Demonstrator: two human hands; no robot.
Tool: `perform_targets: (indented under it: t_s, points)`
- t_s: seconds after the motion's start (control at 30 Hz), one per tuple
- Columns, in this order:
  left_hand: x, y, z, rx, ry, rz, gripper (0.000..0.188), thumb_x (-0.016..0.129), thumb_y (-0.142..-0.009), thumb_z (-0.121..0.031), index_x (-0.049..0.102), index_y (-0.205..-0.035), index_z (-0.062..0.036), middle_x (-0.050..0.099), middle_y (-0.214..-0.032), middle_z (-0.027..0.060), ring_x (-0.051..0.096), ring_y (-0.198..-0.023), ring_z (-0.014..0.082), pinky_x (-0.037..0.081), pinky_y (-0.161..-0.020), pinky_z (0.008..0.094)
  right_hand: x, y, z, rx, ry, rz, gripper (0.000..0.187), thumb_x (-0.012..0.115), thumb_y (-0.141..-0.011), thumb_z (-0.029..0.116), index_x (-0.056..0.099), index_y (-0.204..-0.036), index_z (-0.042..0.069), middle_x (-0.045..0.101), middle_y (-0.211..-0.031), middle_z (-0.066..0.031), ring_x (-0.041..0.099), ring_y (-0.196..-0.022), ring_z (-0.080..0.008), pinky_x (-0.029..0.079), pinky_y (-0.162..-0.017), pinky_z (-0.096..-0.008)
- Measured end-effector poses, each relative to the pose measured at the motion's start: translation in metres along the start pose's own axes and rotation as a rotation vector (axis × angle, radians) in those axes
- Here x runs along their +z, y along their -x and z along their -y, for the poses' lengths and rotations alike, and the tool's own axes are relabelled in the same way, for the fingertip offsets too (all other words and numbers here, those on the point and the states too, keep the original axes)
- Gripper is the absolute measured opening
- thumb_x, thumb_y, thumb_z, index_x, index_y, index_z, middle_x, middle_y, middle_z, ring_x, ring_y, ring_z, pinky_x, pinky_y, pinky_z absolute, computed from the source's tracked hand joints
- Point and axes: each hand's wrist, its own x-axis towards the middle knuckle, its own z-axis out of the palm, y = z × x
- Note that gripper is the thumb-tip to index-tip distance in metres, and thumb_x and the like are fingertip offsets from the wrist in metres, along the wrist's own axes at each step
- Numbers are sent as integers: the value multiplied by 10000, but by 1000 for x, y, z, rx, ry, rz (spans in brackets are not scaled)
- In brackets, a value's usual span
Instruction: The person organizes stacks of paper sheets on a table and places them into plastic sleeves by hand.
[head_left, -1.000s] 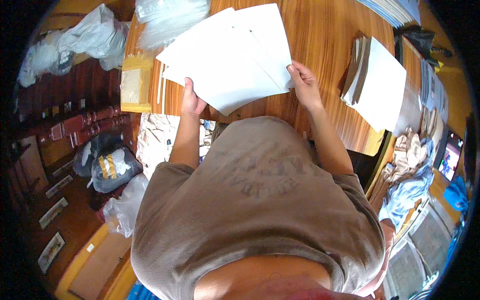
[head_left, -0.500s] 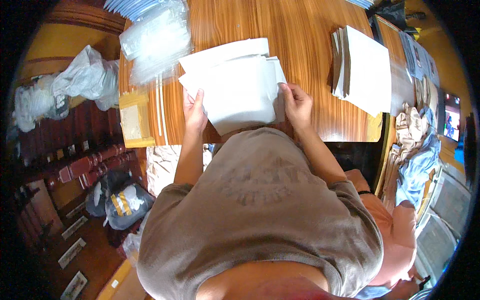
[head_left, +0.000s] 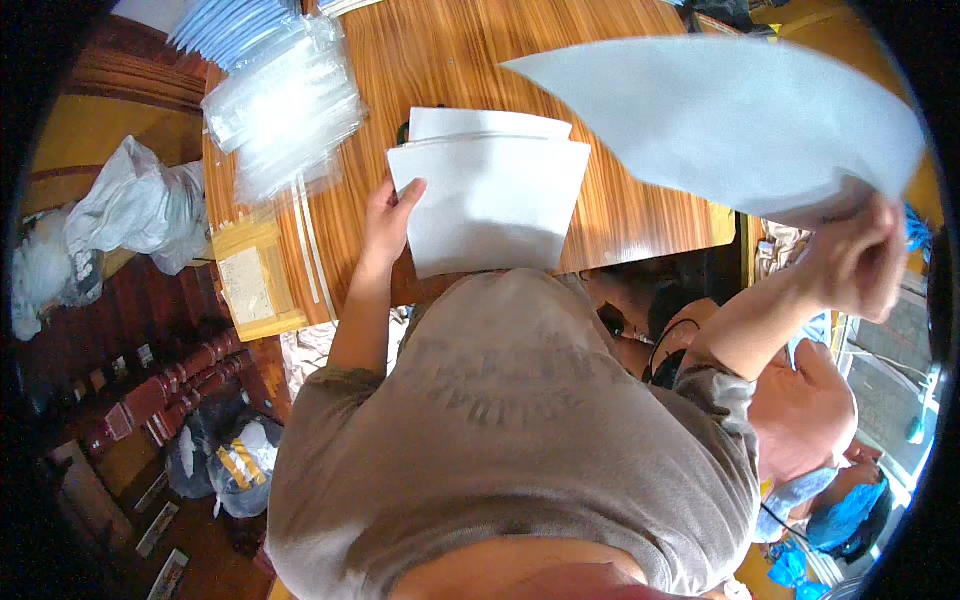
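My left hand (head_left: 385,220) grips the left edge of a small stack of white paper sheets (head_left: 490,205), thumb on top and fingers underneath. The stack stands over the front edge of the wood-grain table, close to my shirt. Out to the right, my raised right hand (head_left: 862,258) is closed on the lower right corner of a large white sheet of paper (head_left: 740,115). This sheet bows through the air over the table's right side and hides what lies behind it. The right fingers are a little blurred.
Clear plastic sleeves (head_left: 290,115) lie in a pile on the table's left side, beside a stack of blue folded items (head_left: 235,30). Thin white strips (head_left: 308,245) lie near the left edge. A person in a salmon-coloured garment (head_left: 800,405) is close at my right.
My right hand has swung up and right, lifting one white sheet off the papers. My left hand keeps hold of the rest. The view has shifted, and the raised sheet covers the right-hand paper stack.
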Motion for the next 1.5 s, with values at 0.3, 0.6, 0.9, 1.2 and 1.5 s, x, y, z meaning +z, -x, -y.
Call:
perform_targets:
  t_s: [0.3,0.6,0.9,1.2,1.5]
  points:
    - [7,-4,-31,34,158,258,547,693,-959,-389,608,-1304,27,696,-1182,83,663,-1059,160,521,-911,299,94,106,198,-139,-344,660,348,779,-800,465,733,-956,157,538,-618,49,540,-461,-115,424,-419,-278]
    - [-14,42,-16,81,187,348,1084,959,-584,-542,522,-1383,45,648,-1274,109,617,-1146,181,480,-992,347,55,174,183,506,-328,572,856,884,-695,480,544,-1327,14,586,-1331,-191,579,-1211,-317,464,-1000,-472]
    - [26,39,-51,382,-139,100,480,839,-808,-67,621,-1226,24,725,-1058,102,685,-886,164,561,-803,314,30,182,228,1308,-1199,663,672,926,-734,201,599,-1268,-43,681,-1225,-145,636,-1160,-238,500,-1021,-406]
    - [6,29,-11,419,-13,200,470,819,-843,-70,596,-1251,2,726,-1080,178,712,-985,237,583,-871,355,34,256,219,1434,-1272,549,546,921,-737,165,618,-1155,-17,714,-1092,-162,699,-1044,-249,569,-921,-387]
    - [4,-10,89,717,-469,67,434,688,-970,-139,516,-1318,55,708,-1083,153,672,-986,240,524,-885,365,60,289,220,1431,-1007,711,302,839,-830,93,706,-1079,-14,754,-989,-67,698,-915,-165,563,-846,-333]
